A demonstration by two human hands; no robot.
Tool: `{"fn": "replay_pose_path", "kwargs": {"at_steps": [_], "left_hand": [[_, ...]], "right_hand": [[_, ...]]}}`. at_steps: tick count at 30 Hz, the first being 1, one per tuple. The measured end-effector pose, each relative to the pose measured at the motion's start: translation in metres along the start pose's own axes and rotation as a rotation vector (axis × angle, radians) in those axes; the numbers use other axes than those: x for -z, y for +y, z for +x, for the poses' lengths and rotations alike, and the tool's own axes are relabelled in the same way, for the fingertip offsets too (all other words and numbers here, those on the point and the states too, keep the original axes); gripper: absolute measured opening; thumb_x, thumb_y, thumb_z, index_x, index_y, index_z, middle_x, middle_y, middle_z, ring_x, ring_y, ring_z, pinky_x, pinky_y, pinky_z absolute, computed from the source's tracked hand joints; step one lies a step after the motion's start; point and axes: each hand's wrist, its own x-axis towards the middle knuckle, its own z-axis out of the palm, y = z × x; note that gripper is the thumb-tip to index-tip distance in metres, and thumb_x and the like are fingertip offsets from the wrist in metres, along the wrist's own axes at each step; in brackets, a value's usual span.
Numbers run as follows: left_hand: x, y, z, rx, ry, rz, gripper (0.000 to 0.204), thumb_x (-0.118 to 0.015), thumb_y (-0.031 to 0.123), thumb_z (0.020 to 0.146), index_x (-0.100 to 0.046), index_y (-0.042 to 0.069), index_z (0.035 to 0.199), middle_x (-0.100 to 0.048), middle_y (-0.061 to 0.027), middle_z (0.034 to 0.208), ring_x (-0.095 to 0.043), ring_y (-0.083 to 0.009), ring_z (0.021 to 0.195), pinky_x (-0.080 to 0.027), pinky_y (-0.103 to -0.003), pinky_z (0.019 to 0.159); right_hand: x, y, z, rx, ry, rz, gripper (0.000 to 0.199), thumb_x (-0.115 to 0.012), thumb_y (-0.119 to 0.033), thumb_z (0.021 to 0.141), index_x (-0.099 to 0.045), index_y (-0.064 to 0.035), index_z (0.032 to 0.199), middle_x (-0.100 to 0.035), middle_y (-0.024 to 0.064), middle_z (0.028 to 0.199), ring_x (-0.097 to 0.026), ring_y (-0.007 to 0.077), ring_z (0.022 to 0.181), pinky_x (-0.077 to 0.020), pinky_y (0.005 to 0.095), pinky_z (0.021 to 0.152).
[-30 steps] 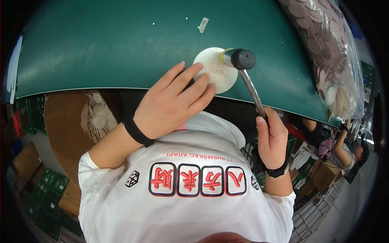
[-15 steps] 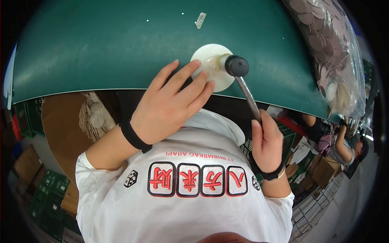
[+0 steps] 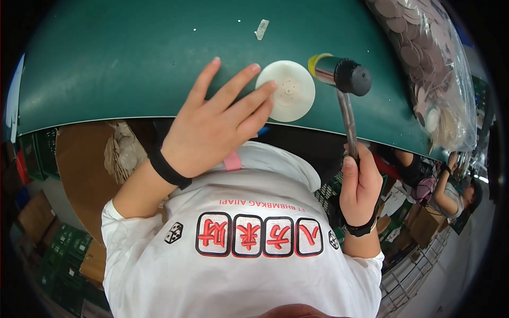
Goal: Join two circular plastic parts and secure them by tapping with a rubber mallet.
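Observation:
A white round plastic disc (image 3: 297,100) with small holes and a raised ring at its centre lies on the green table near its front edge. My left hand (image 3: 214,124) is spread out at the disc's left side, with a fingertip or two touching it. In my right hand (image 3: 361,185) is the handle of a mallet (image 3: 349,119), gripped at its lower end. The mallet's head has a black face and a yellow face. It is raised to the right of the disc, apart from it.
The green table (image 3: 132,58) spans the far side. A scrap of tape (image 3: 262,29) sits beyond the disc. At the right stands a clear plastic bag (image 3: 424,53) of pinkish round discs. Below left is a cardboard box (image 3: 79,169) with pale pieces. Another person (image 3: 450,193) works far right.
The mallet has come up off the disc and moved right. My left hand has shifted left and its fingers have spread. The disc has slid slightly right.

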Motion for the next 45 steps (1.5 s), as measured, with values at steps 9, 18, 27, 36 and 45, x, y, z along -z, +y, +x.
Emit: {"fn": "replay_pose_path", "kwargs": {"at_steps": [9, 18, 27, 36, 45], "left_hand": [[0.000, -0.007, 0.003, 0.031, -0.007, -0.148, 0.033, -0.070, 0.018, 0.079, -0.064, 0.011, 0.110, -0.060, -0.0012, 0.127, -0.055, -0.0207, 0.126, -0.042, -0.045, 0.110], [-0.006, -0.010, 0.003, 0.011, 0.036, -0.126, 0.028, -0.066, 0.014, 0.081, -0.065, 0.011, 0.109, -0.061, -0.0006, 0.121, -0.057, -0.0197, 0.121, -0.044, -0.043, 0.109], [-0.002, -0.013, 0.000, 0.013, -0.030, -0.148, 0.055, -0.082, 0.018, 0.066, -0.067, 0.013, 0.119, -0.062, -0.0006, 0.130, -0.055, -0.0236, 0.126, -0.041, -0.046, 0.113], [0.000, -0.012, 0.000, 0.001, -0.048, -0.153, 0.054, -0.082, 0.019, 0.068, -0.066, 0.012, 0.119, -0.061, -0.0014, 0.131, -0.055, -0.0250, 0.126, -0.041, -0.048, 0.112], [-0.007, -0.003, 0.013, -0.034, 0.066, -0.131, 0.027, -0.065, 0.014, 0.082, -0.066, 0.010, 0.109, -0.062, -0.0033, 0.128, -0.058, -0.0248, 0.122, -0.046, -0.046, 0.105]], "right_hand": [[0.000, 0.003, 0.010, -0.020, -0.152, 0.018, 0.022, -0.061, -0.007, 0.099, -0.062, 0.0034, 0.119, -0.063, 0.0184, 0.084, -0.060, 0.0309, 0.068, -0.0498, 0.0352, 0.064], [0.002, 0.004, 0.013, 0.080, -0.086, -0.061, 0.023, -0.063, -0.005, 0.097, -0.062, 0.0043, 0.118, -0.064, 0.0198, 0.086, -0.062, 0.0331, 0.070, -0.0512, 0.0360, 0.066], [0.001, 0.007, 0.013, 0.131, -0.075, -0.079, 0.025, -0.063, -0.004, 0.096, -0.062, 0.0054, 0.119, -0.064, 0.0204, 0.087, -0.062, 0.0332, 0.069, -0.0516, 0.0354, 0.066], [-0.001, 0.010, 0.011, 0.124, -0.068, -0.089, 0.024, -0.062, -0.004, 0.097, -0.062, 0.0059, 0.119, -0.061, 0.0158, 0.083, -0.058, 0.0228, 0.067, -0.0495, 0.0305, 0.065], [0.000, 0.019, -0.004, -0.104, 0.190, 0.455, 0.022, -0.061, -0.008, 0.100, -0.064, 0.0045, 0.118, -0.060, 0.0045, 0.081, -0.055, 0.0112, 0.069, -0.0456, 0.0246, 0.065]]}}
